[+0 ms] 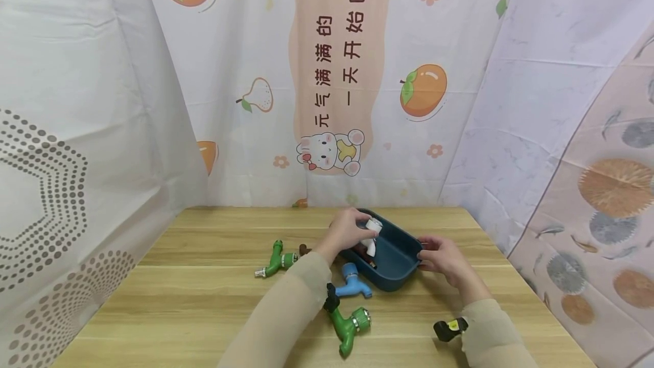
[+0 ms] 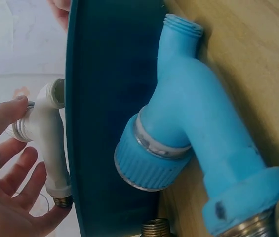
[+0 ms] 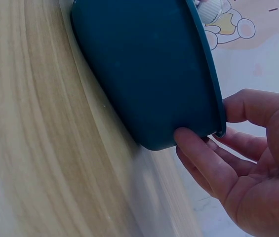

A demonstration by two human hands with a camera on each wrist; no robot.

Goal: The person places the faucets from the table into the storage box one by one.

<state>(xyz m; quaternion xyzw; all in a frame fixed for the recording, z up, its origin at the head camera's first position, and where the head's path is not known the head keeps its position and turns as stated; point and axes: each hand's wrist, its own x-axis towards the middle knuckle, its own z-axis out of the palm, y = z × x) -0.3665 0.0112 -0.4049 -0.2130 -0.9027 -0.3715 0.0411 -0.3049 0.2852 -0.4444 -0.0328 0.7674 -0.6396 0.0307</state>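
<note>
My left hand [image 1: 346, 230] holds a white plastic tap [image 2: 50, 133] over the dark teal bin [image 1: 403, 251], thumb and fingers around its body. The tap's threaded brass end shows in the left wrist view. With my right hand [image 1: 442, 259] I grip the bin's rim at its right end, thumb on the rim and fingers against the outer wall [image 3: 154, 74]. Something brown with a brass end [image 1: 369, 261] lies inside the bin, partly hidden by my left hand. Right beside the bin's near side lies a light blue tap [image 2: 188, 108].
A green tap [image 1: 278, 260] lies left of my left forearm, with a brown piece [image 1: 304, 249] near it. Closer to me is another green tap [image 1: 347, 325] with a black handle. A black piece with a yellow label [image 1: 451, 329] lies by my right sleeve. Printed curtains surround the wooden table [image 1: 168, 300].
</note>
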